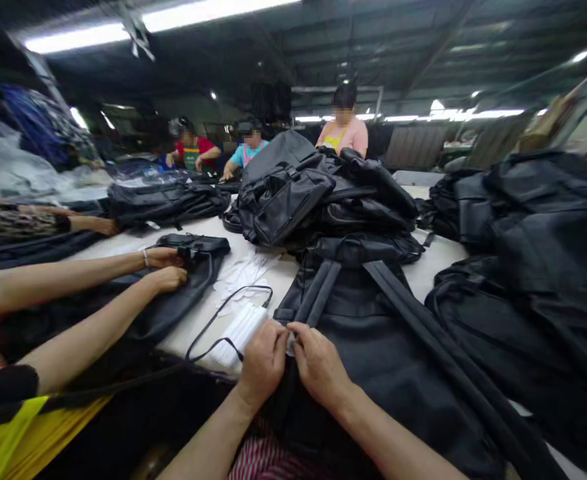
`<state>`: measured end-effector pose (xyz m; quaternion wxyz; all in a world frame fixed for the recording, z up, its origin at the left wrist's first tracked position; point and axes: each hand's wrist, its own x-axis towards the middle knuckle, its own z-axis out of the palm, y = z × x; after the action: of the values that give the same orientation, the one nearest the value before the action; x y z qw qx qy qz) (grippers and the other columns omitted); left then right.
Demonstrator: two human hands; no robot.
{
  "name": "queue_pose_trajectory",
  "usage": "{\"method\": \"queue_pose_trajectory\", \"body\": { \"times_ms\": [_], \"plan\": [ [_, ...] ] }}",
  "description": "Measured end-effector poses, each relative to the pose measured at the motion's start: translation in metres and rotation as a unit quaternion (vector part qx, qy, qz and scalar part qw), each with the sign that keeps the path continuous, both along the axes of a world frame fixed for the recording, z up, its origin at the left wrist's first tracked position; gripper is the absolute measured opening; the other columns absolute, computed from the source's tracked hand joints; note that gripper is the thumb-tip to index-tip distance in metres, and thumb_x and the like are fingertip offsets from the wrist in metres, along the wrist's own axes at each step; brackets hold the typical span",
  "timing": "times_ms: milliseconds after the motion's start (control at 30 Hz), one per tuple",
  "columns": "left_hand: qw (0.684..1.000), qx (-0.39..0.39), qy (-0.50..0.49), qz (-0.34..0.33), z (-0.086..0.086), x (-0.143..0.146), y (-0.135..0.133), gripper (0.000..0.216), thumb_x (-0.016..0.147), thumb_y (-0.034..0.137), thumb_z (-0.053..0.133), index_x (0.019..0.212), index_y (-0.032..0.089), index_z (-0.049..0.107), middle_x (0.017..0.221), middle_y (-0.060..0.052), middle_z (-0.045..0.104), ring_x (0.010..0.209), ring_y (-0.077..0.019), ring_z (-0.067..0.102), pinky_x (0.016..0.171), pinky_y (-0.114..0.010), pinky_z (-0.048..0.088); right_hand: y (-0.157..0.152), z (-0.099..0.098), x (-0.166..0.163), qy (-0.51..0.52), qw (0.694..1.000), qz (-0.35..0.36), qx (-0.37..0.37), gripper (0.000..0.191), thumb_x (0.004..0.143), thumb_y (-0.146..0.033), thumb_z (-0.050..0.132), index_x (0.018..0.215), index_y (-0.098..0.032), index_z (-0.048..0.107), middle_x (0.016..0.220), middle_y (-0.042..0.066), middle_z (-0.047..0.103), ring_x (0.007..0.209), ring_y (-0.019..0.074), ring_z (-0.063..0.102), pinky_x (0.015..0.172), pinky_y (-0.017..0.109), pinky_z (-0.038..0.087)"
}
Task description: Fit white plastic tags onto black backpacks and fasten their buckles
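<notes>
A black backpack (pixel 368 333) lies in front of me with its shoulder straps (pixel 398 287) facing up. Over its left edge my left hand (pixel 263 357) and my right hand (pixel 319 360) meet, fingertips almost touching. Both are closed in a pinch around a small white piece (pixel 290 344), whose exact kind is too small to make out. My fingers hide part of it and the backpack edge beneath. Beside my left hand lies a stack of white strips (pixel 240 330), with a thin black cord (pixel 216 313) looping over it.
Piled black backpacks (pixel 293 193) rise at the back; more bags (pixel 538 233) are heaped at right. At left, a co-worker's hands (pixel 168 270) work on another black bag (pixel 208 250). Loose white pieces (pixel 243 273) lie on the white table (pixel 283 277). Other people stand behind.
</notes>
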<state>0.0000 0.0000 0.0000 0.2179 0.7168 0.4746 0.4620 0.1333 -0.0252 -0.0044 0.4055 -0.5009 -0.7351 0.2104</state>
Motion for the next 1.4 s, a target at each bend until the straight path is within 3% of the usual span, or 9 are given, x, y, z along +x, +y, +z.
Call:
{"method": "queue_pose_trajectory", "body": {
  "times_ms": [167,333,533,700,900,1000,1100,1200,1400],
  "plan": [
    [0.981,-0.143,-0.105,0.081,0.000,0.001,-0.008,0.021,0.082,0.033,0.045,0.071,0.017,0.054,0.062,0.002,0.051,0.062,-0.0136,0.049,0.061,-0.024,0.038,0.013,-0.008,0.004,0.205,0.968,-0.031,-0.143,0.029,0.074,-0.015,0.048,0.103,-0.018,0.049,0.061,-0.005,0.049,0.057,0.0113,0.048,0.057,0.023,0.038],
    [0.990,-0.098,-0.093,0.049,0.003,-0.002,-0.013,0.019,0.081,0.033,0.047,0.072,0.018,0.054,0.067,0.002,0.053,0.067,-0.0136,0.050,0.066,-0.024,0.039,0.021,-0.008,0.007,0.350,0.897,-0.006,-0.270,0.031,0.065,-0.016,0.054,0.095,-0.016,0.047,0.054,-0.009,0.046,0.046,0.0080,0.041,0.046,0.021,0.032],
    [0.959,-0.252,-0.132,0.020,-0.001,-0.008,0.005,0.023,0.078,0.037,0.050,0.070,0.016,0.054,0.056,0.004,0.048,0.055,-0.0117,0.045,0.054,-0.022,0.036,0.017,-0.009,0.004,0.316,0.925,0.012,-0.212,0.031,0.069,-0.017,0.053,0.100,-0.018,0.047,0.054,-0.009,0.047,0.048,0.0083,0.043,0.049,0.021,0.035],
    [0.958,-0.245,-0.147,0.038,-0.007,-0.006,0.008,0.023,0.074,0.038,0.053,0.069,0.016,0.054,0.054,0.005,0.047,0.052,-0.0107,0.044,0.052,-0.021,0.035,0.017,-0.011,0.006,0.241,0.956,-0.012,-0.165,0.031,0.073,-0.016,0.050,0.104,-0.020,0.050,0.059,-0.008,0.050,0.054,0.0089,0.046,0.055,0.021,0.036],
    [0.956,-0.249,-0.147,0.048,-0.017,-0.003,0.006,0.025,0.076,0.040,0.051,0.073,0.016,0.055,0.058,0.003,0.052,0.056,-0.0130,0.049,0.055,-0.023,0.038,0.019,-0.018,0.014,0.182,0.959,-0.086,-0.201,0.027,0.076,-0.029,0.054,0.100,-0.019,0.053,0.057,-0.005,0.052,0.054,0.0112,0.050,0.054,0.023,0.037],
    [0.955,-0.244,-0.160,0.056,-0.019,-0.003,0.006,0.025,0.075,0.040,0.052,0.074,0.016,0.055,0.059,0.003,0.053,0.057,-0.0126,0.049,0.056,-0.023,0.038,0.018,-0.019,0.014,0.236,0.928,-0.140,-0.251,0.043,0.075,-0.041,0.056,0.110,-0.017,0.046,0.060,-0.003,0.056,0.056,0.0137,0.054,0.051,0.024,0.039],
    [0.955,-0.244,-0.158,0.060,-0.018,-0.001,0.005,0.025,0.076,0.040,0.050,0.074,0.016,0.055,0.059,0.003,0.052,0.056,-0.0127,0.048,0.056,-0.024,0.038,0.016,-0.017,0.011,0.383,0.853,-0.133,-0.329,0.063,0.073,-0.044,0.059,0.124,-0.018,0.033,0.072,0.000,0.061,0.060,0.0147,0.058,0.049,0.023,0.041],
    [0.963,-0.219,-0.137,0.069,-0.013,0.000,0.001,0.023,0.077,0.038,0.049,0.075,0.016,0.055,0.063,0.001,0.055,0.062,-0.0147,0.052,0.061,-0.026,0.040,0.016,-0.014,0.008,0.488,0.792,-0.092,-0.354,0.050,0.068,-0.034,0.064,0.112,-0.016,0.047,0.070,-0.002,0.059,0.057,0.0102,0.055,0.051,0.020,0.042],
    [0.980,-0.154,-0.097,0.079,-0.004,0.002,-0.008,0.022,0.080,0.038,0.047,0.074,0.019,0.054,0.067,0.000,0.058,0.068,-0.0168,0.055,0.066,-0.027,0.041,0.013,-0.007,0.003,0.520,0.787,-0.082,-0.321,0.031,0.065,-0.026,0.066,0.092,-0.017,0.055,0.069,-0.002,0.059,0.056,0.0088,0.053,0.052,0.020,0.043]
  ]
}}
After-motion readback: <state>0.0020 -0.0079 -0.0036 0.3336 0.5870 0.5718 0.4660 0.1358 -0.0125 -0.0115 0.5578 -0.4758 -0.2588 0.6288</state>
